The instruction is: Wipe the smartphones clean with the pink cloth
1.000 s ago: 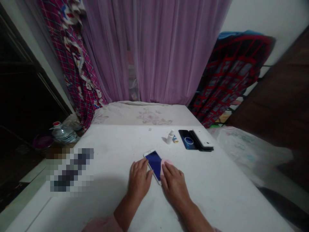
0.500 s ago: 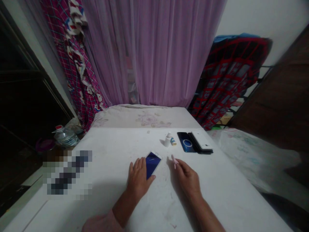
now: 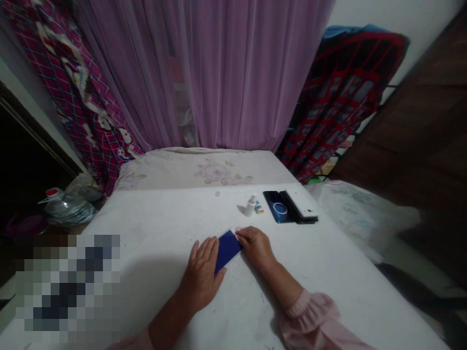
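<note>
A smartphone with a dark blue face lies flat on the white surface, slanting up to the right. Its white rim does not show. My left hand rests beside its lower left edge, fingers spread and thumb against the side. My right hand reaches across from the right, with curled fingertips at the phone's upper right corner. A small pink item seems pinched there, mostly hidden by those fingers.
Beyond the hands stand a small white dropper bottle and a small tube. Next to them lie a dark phone with a ring and a white phone. A blurred patch covers the left foreground.
My right hand has moved left to the phone's far corner. The phone has turned clockwise and its white rim has gone from view. The head view has shifted slightly.
</note>
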Tool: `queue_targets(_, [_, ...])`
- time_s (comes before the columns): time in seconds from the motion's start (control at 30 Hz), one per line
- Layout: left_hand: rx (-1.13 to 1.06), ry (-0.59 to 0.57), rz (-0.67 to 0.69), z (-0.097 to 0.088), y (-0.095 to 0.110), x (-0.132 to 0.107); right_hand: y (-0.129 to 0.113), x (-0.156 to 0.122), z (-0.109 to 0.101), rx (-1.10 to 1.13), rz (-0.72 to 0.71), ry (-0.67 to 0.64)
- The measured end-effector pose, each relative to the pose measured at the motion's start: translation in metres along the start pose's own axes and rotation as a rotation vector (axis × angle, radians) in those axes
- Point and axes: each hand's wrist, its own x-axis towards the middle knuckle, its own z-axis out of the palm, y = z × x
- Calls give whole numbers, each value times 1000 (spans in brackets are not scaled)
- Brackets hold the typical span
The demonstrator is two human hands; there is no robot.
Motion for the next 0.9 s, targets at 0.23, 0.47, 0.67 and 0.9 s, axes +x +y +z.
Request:
queue_targets(0.23, [2, -6, -49, 3, 3, 0, -17, 24, 8, -49, 29, -44])
queue_targets(0.47, [-2, 15, -30, 2, 3, 1, 5, -29, -12, 36, 18, 35])
queue_targets(0.67, [-7, -8, -8, 1, 1, 1, -13, 11, 6, -47, 52, 10])
queue_targets(0.9, [9, 6, -28, 2, 2, 1, -8, -4, 3, -43, -3, 45])
